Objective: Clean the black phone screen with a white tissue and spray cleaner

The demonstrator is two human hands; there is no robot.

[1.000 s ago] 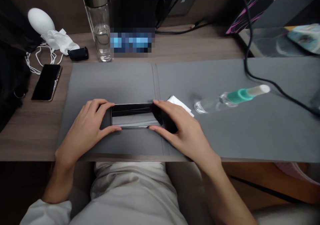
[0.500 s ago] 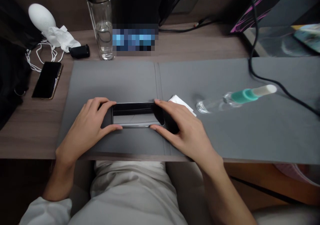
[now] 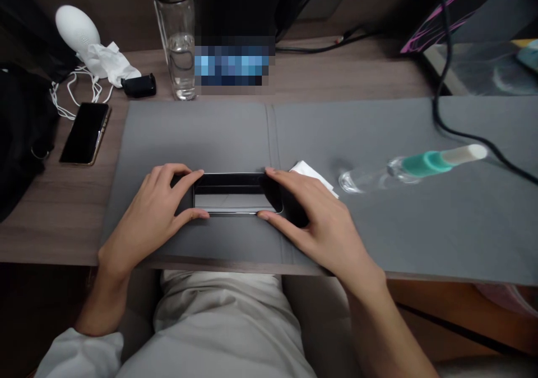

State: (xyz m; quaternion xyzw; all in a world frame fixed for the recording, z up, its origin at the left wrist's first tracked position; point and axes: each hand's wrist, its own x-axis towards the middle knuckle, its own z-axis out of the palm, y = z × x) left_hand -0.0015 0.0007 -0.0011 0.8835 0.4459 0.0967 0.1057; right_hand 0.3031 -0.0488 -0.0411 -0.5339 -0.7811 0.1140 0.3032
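Note:
A dark smartphone (image 3: pixel 237 196) lies lengthwise on the grey desk mat (image 3: pixel 189 126), its glossy screen facing up and reflecting light. My left hand (image 3: pixel 157 204) grips its left end, with thumb on the near edge and fingers on the far edge. At the other end, my right hand (image 3: pixel 315 210) pinches the phone the same way. A folded white tissue (image 3: pixel 313 176) sits just beyond my right hand. To its right stands a clear spray bottle (image 3: pixel 372 182) with a green collar and white top, looking tilted in this view.
A second phone (image 3: pixel 86 133) rests on the wooden desk at left. Behind it are a white oval device (image 3: pixel 77 26), crumpled tissue (image 3: pixel 111 64), white cable and a small black object (image 3: pixel 138 85). A glass water bottle (image 3: pixel 182 59) stands at the back. A black cable (image 3: pixel 445 123) crosses the mat's right side.
The whole scene has shifted slightly to the right in view as the camera turned. Both hands keep the same hold on the phone, which stays in place on the mat.

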